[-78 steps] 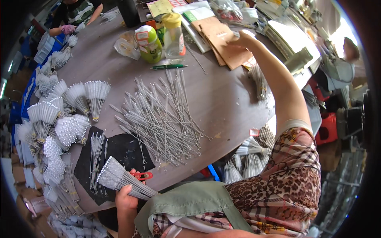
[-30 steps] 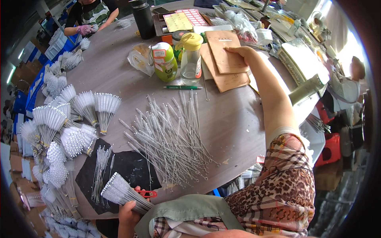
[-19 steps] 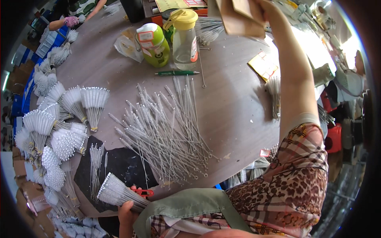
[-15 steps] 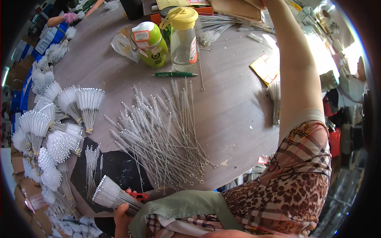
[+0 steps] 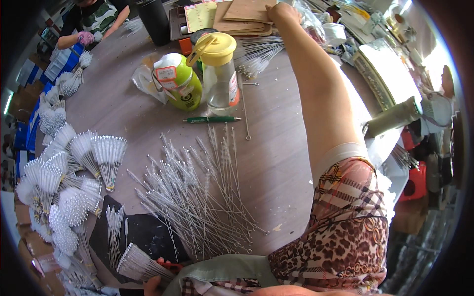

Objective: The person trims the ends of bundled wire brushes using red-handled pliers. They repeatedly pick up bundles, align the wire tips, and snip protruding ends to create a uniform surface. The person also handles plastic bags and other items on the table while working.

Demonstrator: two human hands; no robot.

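At the lower edge, my left hand (image 5: 154,285) is closed round the wire stems of a bundle of small white-bristled tube brushes (image 5: 138,262). A red object (image 5: 170,266) shows beside those stems; its kind is mostly hidden. My right arm stretches to the far side of the table, where my right hand (image 5: 285,15) grips the right edge of a flat brown card-like sheet (image 5: 249,10) on a small stack. Loose tube brushes (image 5: 197,197) with looped wire ends lie spread across the middle of the table.
Many tied brush bundles (image 5: 108,158) crowd the left side. A green bottle (image 5: 182,89), a yellow-lidded clear jug (image 5: 219,79), a green pen (image 5: 212,119) and a black tumbler (image 5: 153,22) stand or lie beyond the loose brushes. Another person (image 5: 94,22) sits far left.
My right hand has moved left, and more of the brown sheets is in view. The view has shifted, so the table's things appear lower. My left hand still holds the brush bundle.
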